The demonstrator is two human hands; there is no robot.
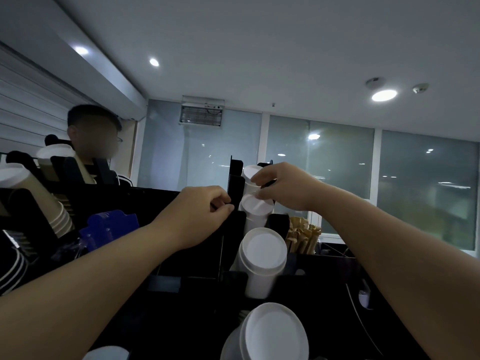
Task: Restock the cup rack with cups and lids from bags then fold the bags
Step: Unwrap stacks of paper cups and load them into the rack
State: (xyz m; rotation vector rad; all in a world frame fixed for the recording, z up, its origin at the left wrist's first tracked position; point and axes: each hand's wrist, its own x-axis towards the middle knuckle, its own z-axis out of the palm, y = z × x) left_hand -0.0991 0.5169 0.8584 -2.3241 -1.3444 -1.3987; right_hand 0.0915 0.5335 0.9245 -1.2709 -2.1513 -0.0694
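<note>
Two bare arms reach forward from the lower corners of the frame into a black cup rack (197,258) at centre. The left hand (205,206), just left of centre, has its fingers curled and pinches the edge of an upright black divider (235,176) between thumb and fingers. The right hand (280,188), just to the right and slightly higher, curls its fingers round the top white stack (250,174), fingertips on its side. Whether that stack is cups or lids cannot be told.

The top white stack lies tilted, round end facing the camera, its long axis running away into the rack. It sits between the hands, touching the right one and across the divider from the left. Seating it probably means a push along that axis by the right hand while the left steadies the rack.

A second white stack (255,207) sits directly below, then a third (262,255) and a fourth (275,331) at bottom centre. Brown paper cups (61,219) stand at the left edge, and brown sticks (304,235) stand right of centre.
</note>
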